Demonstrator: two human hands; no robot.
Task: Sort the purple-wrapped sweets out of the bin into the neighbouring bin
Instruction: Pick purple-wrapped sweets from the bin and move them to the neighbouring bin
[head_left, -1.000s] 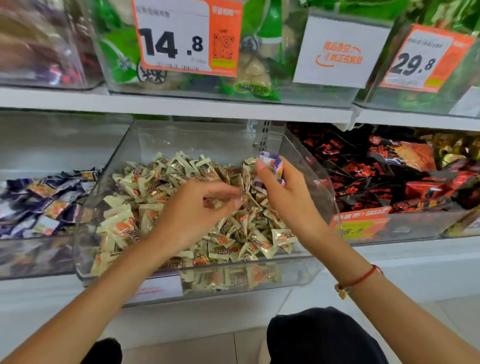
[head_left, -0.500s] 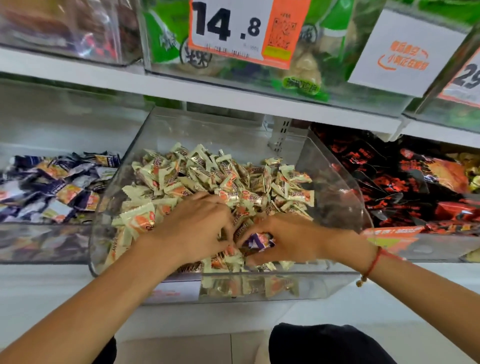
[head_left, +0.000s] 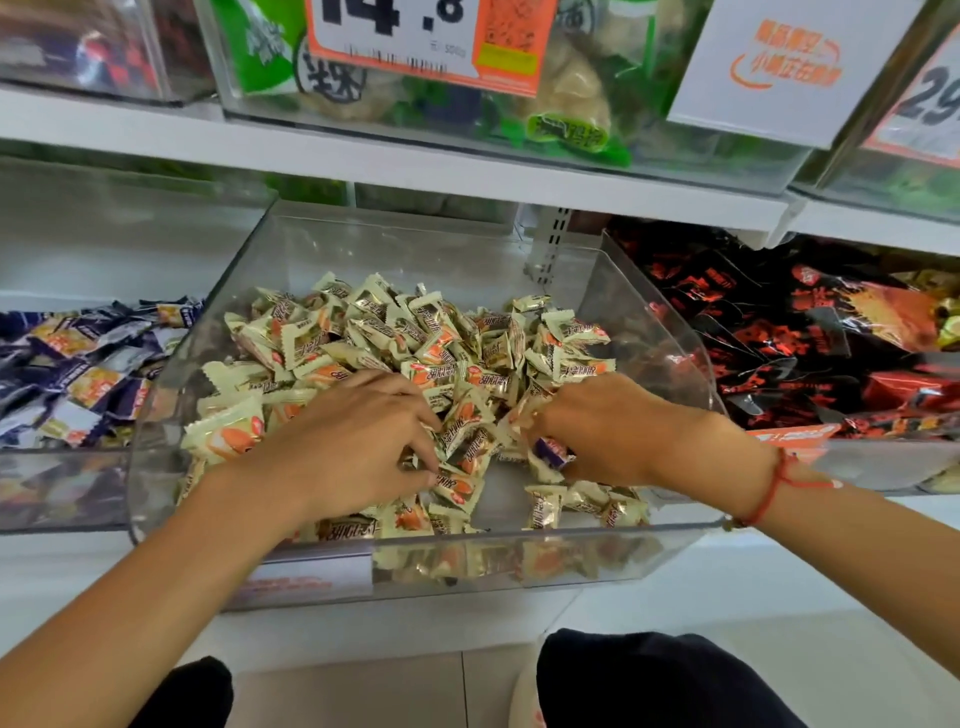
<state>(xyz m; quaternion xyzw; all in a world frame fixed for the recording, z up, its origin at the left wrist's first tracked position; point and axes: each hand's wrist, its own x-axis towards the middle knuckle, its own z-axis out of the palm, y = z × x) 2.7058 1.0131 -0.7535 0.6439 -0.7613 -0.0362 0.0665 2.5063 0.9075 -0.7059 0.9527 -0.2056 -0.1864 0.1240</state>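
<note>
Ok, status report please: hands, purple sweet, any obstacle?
Both hands in clear bin. Right hand holds purple sweet. Left hand digs in cream sweets. Nothing blocking.

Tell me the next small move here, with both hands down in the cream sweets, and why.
Probably lift the right hand clear and carry its purple-wrapped sweet to the left bin. That sweet sits under its fingers, low among the cream sweets, while the purple-wrapped pile lies in the left bin. The left hand rests on cream wrappers only.

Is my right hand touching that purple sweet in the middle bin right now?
Touching. The head view shows the right hand curled over the purple-wrapped sweet, its fingers closed on the wrapper with no gap, low in the clear bin.
</note>
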